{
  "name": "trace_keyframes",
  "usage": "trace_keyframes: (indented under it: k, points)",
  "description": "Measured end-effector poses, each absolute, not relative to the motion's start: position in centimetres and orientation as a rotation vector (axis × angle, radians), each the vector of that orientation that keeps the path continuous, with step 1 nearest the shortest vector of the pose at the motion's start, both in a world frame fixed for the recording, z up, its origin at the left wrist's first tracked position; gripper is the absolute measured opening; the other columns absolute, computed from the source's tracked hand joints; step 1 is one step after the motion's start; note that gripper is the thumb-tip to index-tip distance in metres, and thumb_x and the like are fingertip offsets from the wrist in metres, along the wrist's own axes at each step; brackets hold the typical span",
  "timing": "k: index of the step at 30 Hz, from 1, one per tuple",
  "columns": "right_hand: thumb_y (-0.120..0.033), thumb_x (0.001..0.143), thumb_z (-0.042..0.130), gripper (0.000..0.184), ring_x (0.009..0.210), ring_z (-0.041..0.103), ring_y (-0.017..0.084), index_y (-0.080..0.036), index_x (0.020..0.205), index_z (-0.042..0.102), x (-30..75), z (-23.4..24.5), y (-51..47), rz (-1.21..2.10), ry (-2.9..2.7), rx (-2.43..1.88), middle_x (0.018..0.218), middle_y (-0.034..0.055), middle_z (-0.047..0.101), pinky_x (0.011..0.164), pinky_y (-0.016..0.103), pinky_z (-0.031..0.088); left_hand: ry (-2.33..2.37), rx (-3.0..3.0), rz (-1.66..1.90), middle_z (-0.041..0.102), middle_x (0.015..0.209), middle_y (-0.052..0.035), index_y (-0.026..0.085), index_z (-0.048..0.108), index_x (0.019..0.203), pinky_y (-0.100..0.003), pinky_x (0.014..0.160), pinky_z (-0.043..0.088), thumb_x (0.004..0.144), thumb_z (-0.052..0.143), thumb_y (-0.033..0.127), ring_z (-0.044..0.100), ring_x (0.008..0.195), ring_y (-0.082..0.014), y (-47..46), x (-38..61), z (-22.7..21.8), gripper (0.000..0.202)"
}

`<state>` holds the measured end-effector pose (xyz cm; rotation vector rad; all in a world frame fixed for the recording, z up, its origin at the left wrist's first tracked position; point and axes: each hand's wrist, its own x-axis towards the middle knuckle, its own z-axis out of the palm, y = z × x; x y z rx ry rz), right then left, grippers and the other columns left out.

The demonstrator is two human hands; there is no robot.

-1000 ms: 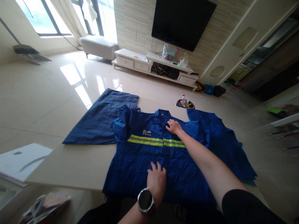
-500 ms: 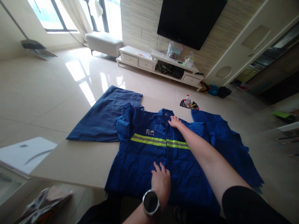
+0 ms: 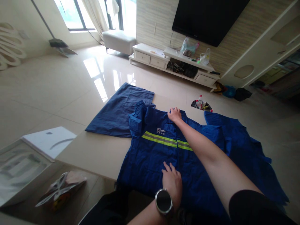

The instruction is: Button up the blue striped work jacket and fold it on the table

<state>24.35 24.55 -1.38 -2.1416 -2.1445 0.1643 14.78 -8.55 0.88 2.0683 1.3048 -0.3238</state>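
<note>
A blue work jacket (image 3: 150, 156) lies front up on a pale table, with a yellow-green and grey reflective stripe across the chest and a small white logo. My left hand (image 3: 172, 181), wearing a round watch on its wrist, rests on the lower front with its fingers spread. Stretched out to the collar, my right hand (image 3: 175, 114) has its fingers bent over the cloth and covers the collar's left part. Folded blue cloth (image 3: 119, 111) lies beyond the jacket's left sleeve side. More blue cloth (image 3: 248, 156) spreads along the right.
The pale tabletop (image 3: 93, 153) shows at the left. A white box (image 3: 25, 168) and a plastic-wrapped bundle (image 3: 63, 190) stand near its left edge. Beyond the table, bottles in a black bag (image 3: 201, 104) are visible. A white TV cabinet (image 3: 150, 59) stands against the wall.
My right hand has moved from the collar's right side to its left, and its fingers have bent. My left hand stays on the jacket front. The view has swung left.
</note>
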Motion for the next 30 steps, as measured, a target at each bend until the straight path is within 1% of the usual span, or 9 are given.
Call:
trace_keyframes:
  k: [5,8,11,14,18,20,23,25,30]
  points:
    - [-0.044,0.101,0.048,0.045,0.135,0.045,0.03,-0.017,0.135,0.061,16.5,0.5,24.8,0.286,-2.377,-1.643,0.14,0.0137,0.06,0.116,0.047,0.037,1.358,2.038,-0.259,0.038,0.164,-0.0212,0.017,0.056,0.151,-0.064,0.108,0.045,0.097,0.039,0.023,0.029,0.152,-0.0505,-8.8,15.4,0.3,0.057]
    - [-0.057,0.093,0.063,0.057,0.139,0.044,0.034,-0.017,0.134,0.059,11.7,1.2,25.6,0.518,-2.382,-1.593,0.139,0.0151,0.061,0.118,0.057,0.033,1.372,2.016,-0.268,0.038,0.164,-0.0217,0.013,0.057,0.15,-0.061,0.11,0.045,0.096,0.038,0.02,0.028,0.152,-0.0497,-8.8,15.6,0.3,0.057]
    - [-0.049,0.074,0.086,0.058,0.131,0.052,0.039,-0.012,0.115,0.067,9.3,1.8,26.3,0.832,-2.322,-1.758,0.118,0.0158,0.069,0.114,0.065,0.032,1.363,2.003,-0.28,0.036,0.165,-0.0215,0.011,0.057,0.149,-0.059,0.109,0.046,0.096,0.039,0.019,0.026,0.153,-0.05,-8.6,15.5,0.7,0.057]
    - [-0.033,0.071,0.086,0.035,0.108,0.065,0.03,-0.012,0.094,0.072,9.0,2.8,26.6,0.984,-2.302,-1.702,0.096,0.0094,0.073,0.106,0.051,0.046,1.313,2.011,-0.271,0.04,0.163,-0.023,0.012,0.06,0.145,-0.058,0.106,0.048,0.094,0.042,0.019,0.03,0.151,-0.0499,-8.0,14.7,1.9,0.054]
    - [-0.023,0.076,0.074,0.02,0.086,0.067,0.018,-0.012,0.093,0.075,10.5,4.9,26.0,1.097,-2.285,-1.467,0.086,0.0037,0.074,0.09,0.033,0.054,1.281,2.026,-0.137,0.065,0.136,-0.0217,0.016,0.068,0.129,-0.049,0.098,0.053,0.092,0.051,0.021,0.059,0.13,-0.0398,-6.0,11.7,4.1,0.041]
    - [-0.019,0.076,0.07,0.025,0.088,0.067,0.018,-0.011,0.1,0.075,12.5,6.2,25.4,1.015,-2.247,-1.407,0.093,0.0051,0.075,0.091,0.032,0.054,1.351,2.003,-0.017,0.071,0.124,-0.0165,0.019,0.069,0.123,-0.044,0.095,0.053,0.094,0.051,0.027,0.065,0.118,-0.0336,-4.2,9.0,4.8,0.035]
    - [-0.018,0.078,0.068,0.031,0.099,0.067,0.02,-0.011,0.108,0.072,18.4,8.3,23.6,0.745,-2.184,-1.516,0.109,0.0111,0.074,0.096,0.036,0.052,1.546,1.864,0.214,0.07,0.127,-0.0132,0.02,0.064,0.126,-0.038,0.1,0.051,0.096,0.051,0.033,0.065,0.118,-0.0281,0.0,3.9,4.6,0.035]
    - [-0.019,0.08,0.064,0.029,0.101,0.067,0.022,-0.011,0.107,0.071,24.4,9.5,21.3,0.594,-2.171,-1.664,0.111,0.0139,0.074,0.097,0.038,0.052,1.735,1.696,0.408,0.067,0.132,-0.0163,0.014,0.057,0.134,-0.034,0.105,0.047,0.097,0.051,0.031,0.063,0.121,-0.0251,3.5,0.2,3.9,0.041]
    - [-0.025,0.082,0.057,0.021,0.11,0.064,0.028,-0.02,0.098,0.07,39.8,10.1,8.3,0.126,-2.057,-1.901,0.111,0.0142,0.072,0.104,0.044,0.048,2.187,1.247,0.673,0.057,0.141,-0.0255,0.004,0.049,0.134,-0.04,0.113,0.041,0.089,0.069,0.032,0.052,0.136,-0.0322,12.3,-6.4,1.3,0.057]
